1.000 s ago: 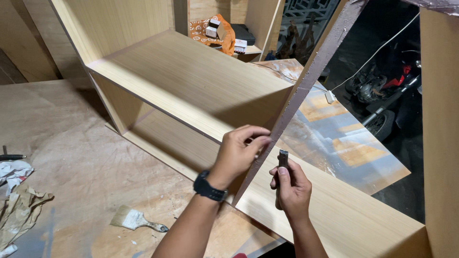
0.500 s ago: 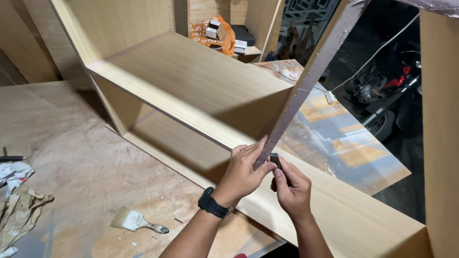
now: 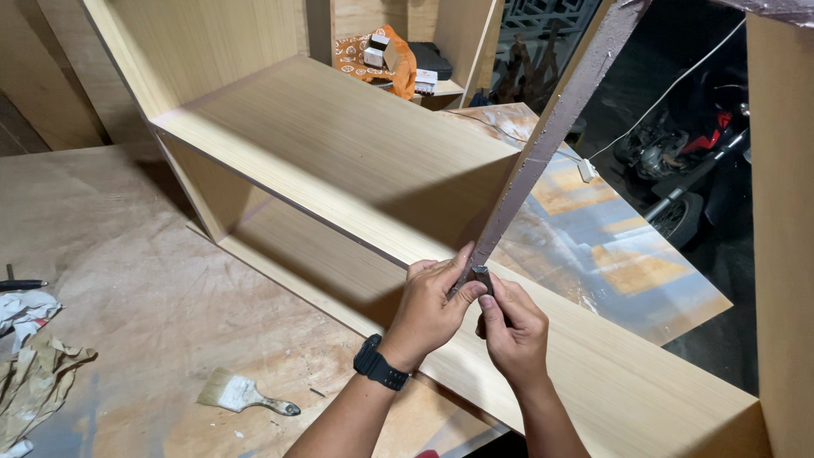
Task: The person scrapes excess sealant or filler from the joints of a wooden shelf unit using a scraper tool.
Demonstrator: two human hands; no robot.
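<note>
Your left hand [image 3: 432, 305] pinches the edge strip [image 3: 551, 140] against the cabinet [image 3: 339, 161] divider's corner so it stays lined up, while your right hand [image 3: 513, 326] is closed around a small dark tool [image 3: 482, 276] at that corner.

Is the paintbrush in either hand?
No: the paintbrush lies on the workbench, apart from both hands, left hand and right hand.

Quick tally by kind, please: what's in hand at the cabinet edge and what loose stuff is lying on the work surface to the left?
Edge-banding strip: 1, pinched by the left hand
Small dark tool: 1, in the right hand
Paintbrush: 1
Pen: 1
Crumpled paper scraps: 1 pile
Total: 5
</note>
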